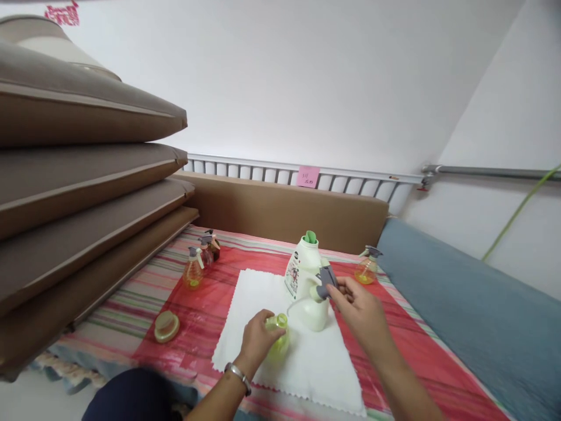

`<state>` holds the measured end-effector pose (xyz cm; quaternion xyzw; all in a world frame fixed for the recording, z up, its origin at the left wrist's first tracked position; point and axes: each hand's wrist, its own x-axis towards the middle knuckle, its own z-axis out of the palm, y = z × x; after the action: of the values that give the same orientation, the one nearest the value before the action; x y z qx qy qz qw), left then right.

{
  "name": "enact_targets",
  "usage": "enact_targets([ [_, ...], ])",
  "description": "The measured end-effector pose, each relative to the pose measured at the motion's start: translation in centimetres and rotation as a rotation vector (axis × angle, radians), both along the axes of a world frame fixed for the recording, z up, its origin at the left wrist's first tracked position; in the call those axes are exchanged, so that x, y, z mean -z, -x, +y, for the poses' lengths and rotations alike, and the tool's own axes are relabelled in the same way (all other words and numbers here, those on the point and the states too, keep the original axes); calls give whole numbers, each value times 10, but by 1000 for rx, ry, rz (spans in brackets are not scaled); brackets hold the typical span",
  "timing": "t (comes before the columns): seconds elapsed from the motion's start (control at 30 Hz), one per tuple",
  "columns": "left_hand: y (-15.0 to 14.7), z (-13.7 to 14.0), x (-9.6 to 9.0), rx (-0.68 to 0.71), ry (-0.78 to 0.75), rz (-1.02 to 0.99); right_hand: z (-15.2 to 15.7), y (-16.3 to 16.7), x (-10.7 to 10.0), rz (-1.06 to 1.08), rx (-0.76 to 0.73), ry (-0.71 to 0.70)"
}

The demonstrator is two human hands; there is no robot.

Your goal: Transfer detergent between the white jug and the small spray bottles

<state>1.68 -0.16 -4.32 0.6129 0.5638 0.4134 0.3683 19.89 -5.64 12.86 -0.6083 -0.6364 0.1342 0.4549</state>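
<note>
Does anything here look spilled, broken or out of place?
No spill or breakage shows. What looks odd: a green piece pokes from the white jug, where I'd expect a cap. The yellow-green bottle in the left hand is also open, with a sprayer head in the right hand.

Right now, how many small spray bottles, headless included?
5: amber bottle, pink bottle, dark bottle at left; right-side bottle; headless bottle in left hand. More may be hidden.
</note>
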Motion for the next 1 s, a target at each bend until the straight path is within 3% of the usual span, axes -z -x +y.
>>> enact_targets([
  [0.2, 1, -1, 0, -2, -10, 24, 4, 5, 17, 37, -39, 19],
  [0.4, 0, -2, 1, -4, -20, 36, 23, 3, 53, -19, -21, 72],
  [0.53, 0, -3, 0, -6, -25, 42, 32, 9, 72, -73, -120, 119],
  [0.83, 1, -1, 1, 5, -35, 41, 43, 33, 86, -173, -223, 123],
  [1.0, 0, -1, 2, 4, -45, 35, 44, 35, 82, -183, -239, 110],
])
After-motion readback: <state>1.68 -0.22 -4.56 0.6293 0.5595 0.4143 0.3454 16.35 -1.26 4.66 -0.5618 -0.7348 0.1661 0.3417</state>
